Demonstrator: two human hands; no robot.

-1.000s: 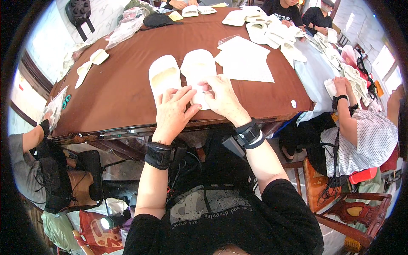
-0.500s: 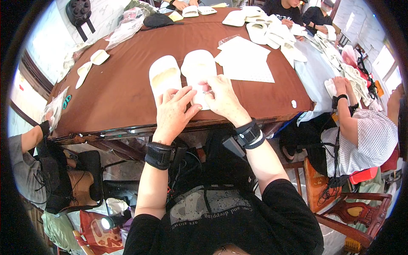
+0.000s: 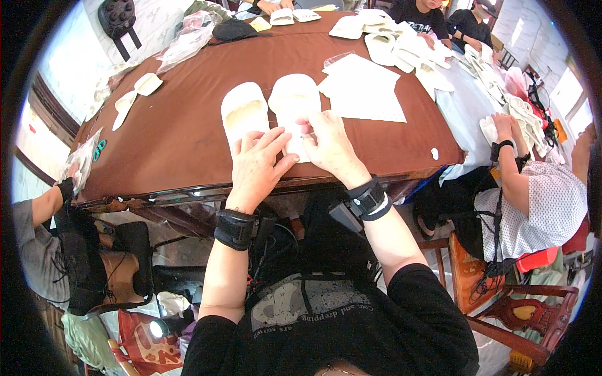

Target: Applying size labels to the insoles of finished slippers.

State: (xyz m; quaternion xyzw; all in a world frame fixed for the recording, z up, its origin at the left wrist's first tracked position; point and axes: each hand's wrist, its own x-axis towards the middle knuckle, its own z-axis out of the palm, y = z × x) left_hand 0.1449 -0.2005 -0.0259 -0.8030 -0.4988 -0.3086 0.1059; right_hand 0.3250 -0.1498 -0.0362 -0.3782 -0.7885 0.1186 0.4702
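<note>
A pair of white slippers lies side by side on the brown-covered table, toes pointing away from me: the left slipper and the right slipper. My left hand rests over the heel ends with its fingers stretched out, the fingertips touching the right slipper. Above that slipper's footbed, my right hand is closed in a pinch, thumb and fingertips together. Whatever it pinches is too small to make out. Both wrists wear black bands. White sheets with small printed marks lie just beyond my right hand.
More white slippers are piled at the far right. Another slipper pair and teal scissors lie at left, a black cap at the back. Co-workers sit around the brown table; one in a dotted shirt works at right.
Both hands stay almost where they were, with my right fingertips shifting slightly over the right slipper. At the far right, a co-worker's hands have lowered.
</note>
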